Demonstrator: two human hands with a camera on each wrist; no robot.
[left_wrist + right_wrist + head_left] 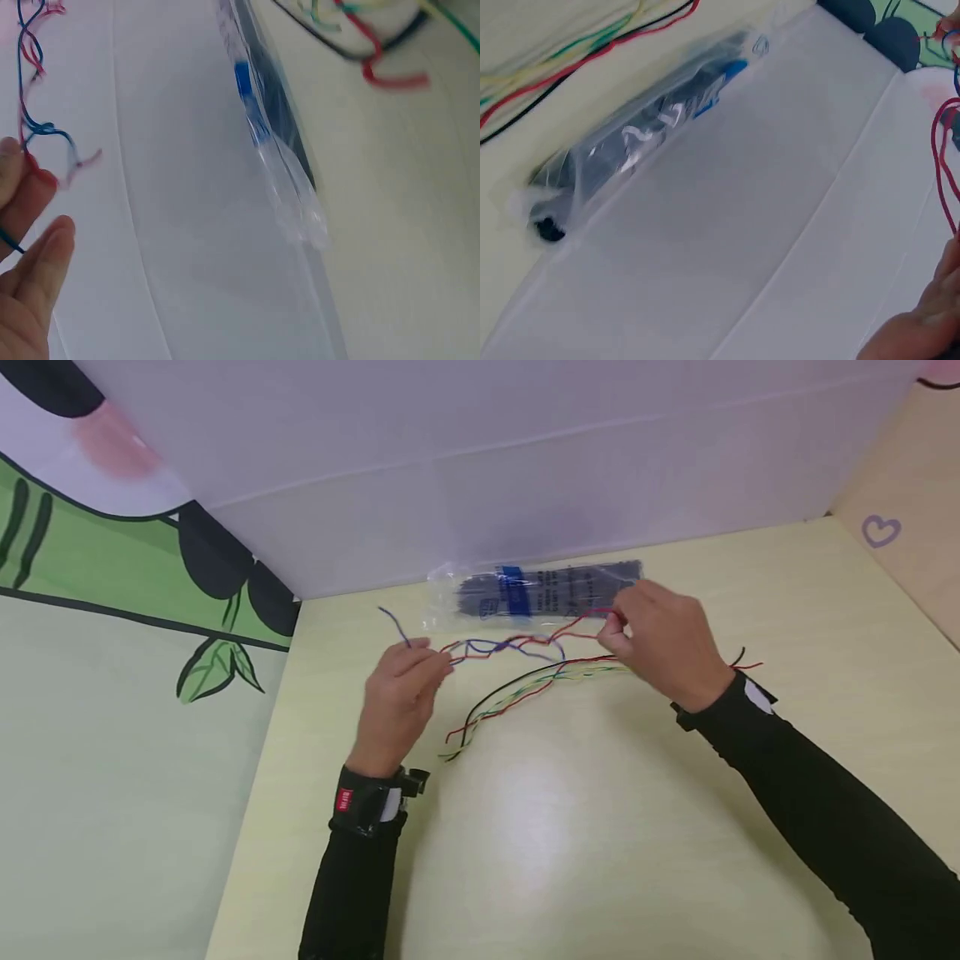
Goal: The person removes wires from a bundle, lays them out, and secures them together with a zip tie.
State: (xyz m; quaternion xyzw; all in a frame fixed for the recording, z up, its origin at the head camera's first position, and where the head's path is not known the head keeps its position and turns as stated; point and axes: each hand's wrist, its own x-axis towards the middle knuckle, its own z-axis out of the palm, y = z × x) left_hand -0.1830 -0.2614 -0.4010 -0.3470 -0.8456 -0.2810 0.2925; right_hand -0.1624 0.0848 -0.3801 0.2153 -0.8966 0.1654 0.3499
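My left hand point(397, 706) pinches tangled red and blue wires between thumb and fingers. One end of the blue wire point(392, 620) sticks up past the fingertips. In the left wrist view, the blue wire point(46, 129) twists around the red one above the fingers. At the other end of this strand, my right hand point(663, 639) grips the red wire point(576, 618), whose loop point(934, 142) shows above that hand in the right wrist view. The twisted stretch spans the gap between both hands. Below it, a loose bundle of black, red, yellow and green wires point(517, 687) curves over the table.
A clear plastic bag point(444, 602) of dark, thin strips with a blue band lies at the back of the table point(525, 843), beside the pale wall panel point(525, 468). Short black and red wire ends point(750, 667) poke out beyond the right wrist.
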